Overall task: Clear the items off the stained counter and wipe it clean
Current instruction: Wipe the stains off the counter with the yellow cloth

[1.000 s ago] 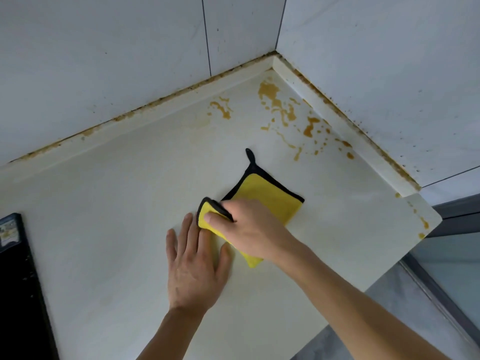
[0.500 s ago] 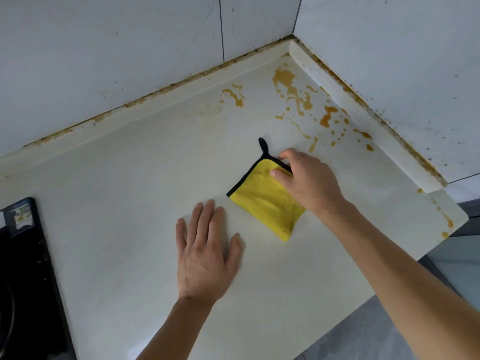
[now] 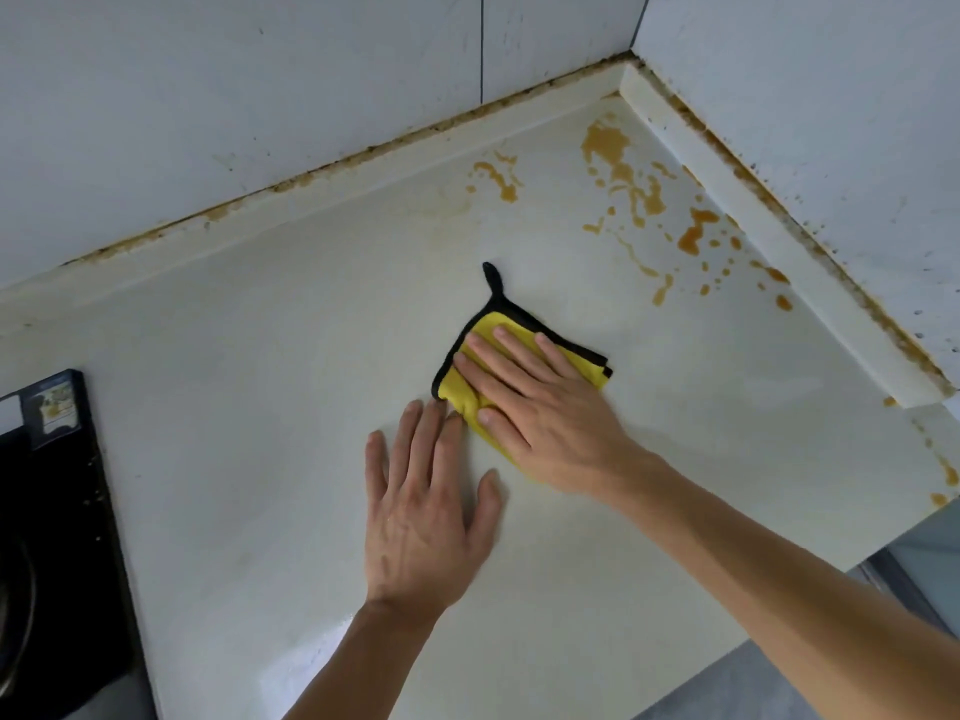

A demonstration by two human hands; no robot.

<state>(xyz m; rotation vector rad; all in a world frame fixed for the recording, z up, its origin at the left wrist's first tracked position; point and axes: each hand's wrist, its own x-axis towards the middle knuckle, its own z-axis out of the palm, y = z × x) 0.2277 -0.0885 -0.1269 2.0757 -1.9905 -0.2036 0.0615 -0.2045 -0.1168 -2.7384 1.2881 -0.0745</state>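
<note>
Head view, looking down at a pale counter [image 3: 234,407] in a tiled corner. Yellow cloth [image 3: 582,363] with black trim, folded up small, lying flat mid-counter, mostly hidden under the right hand [image 3: 540,413]. That hand spread flat on top, fingers straight and pressing down, not curled round anything, fingertips close to the cloth's far-left edge, heel of the palm covering its near corner. Black hanging loop [image 3: 492,278] sticking out past the far corner, pointing toward the back wall. Left hand [image 3: 426,506] flat on the bare counter just beside the cloth's near-left edge, fingers straight and relaxed, holding nothing, fingertips right up against the fabric, hard to tell whether actually touching. Orange-brown stains [image 3: 628,184] splattered across the far right corner, well beyond the cloth, none of it under the cloth as far as visible. More of the same gunk along the seam where the backsplash strip [image 3: 779,241] meets the tiles. Black stovetop [image 3: 57,511] at the left edge, sticker on its corner. No containers anywhere in sight.
</note>
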